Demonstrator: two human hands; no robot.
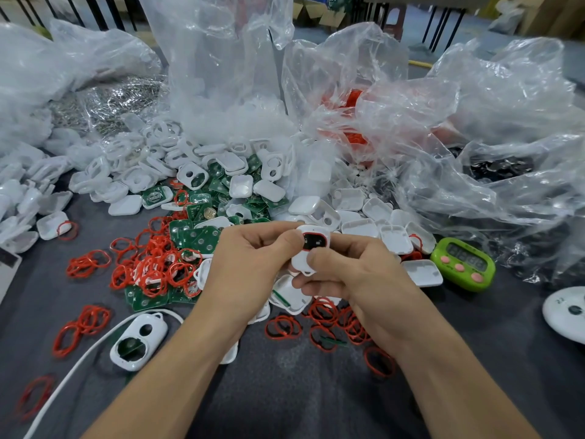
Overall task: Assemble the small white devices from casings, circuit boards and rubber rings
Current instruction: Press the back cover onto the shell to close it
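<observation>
Both hands hold one small white casing above the middle of the table, a red rubber ring seated around its dark opening. My left hand pinches its upper left edge with the thumb on top. My right hand grips it from below and the right, thumb pressed on its lower face. Loose red rubber rings lie in a heap to the left over green circuit boards. White casings are piled behind the hands. Another white casing with two holes lies at the lower left.
Crumpled clear plastic bags of parts fill the back of the grey cloth-covered table. A green timer sits at the right, a white round object at the right edge. A white cable crosses the lower left.
</observation>
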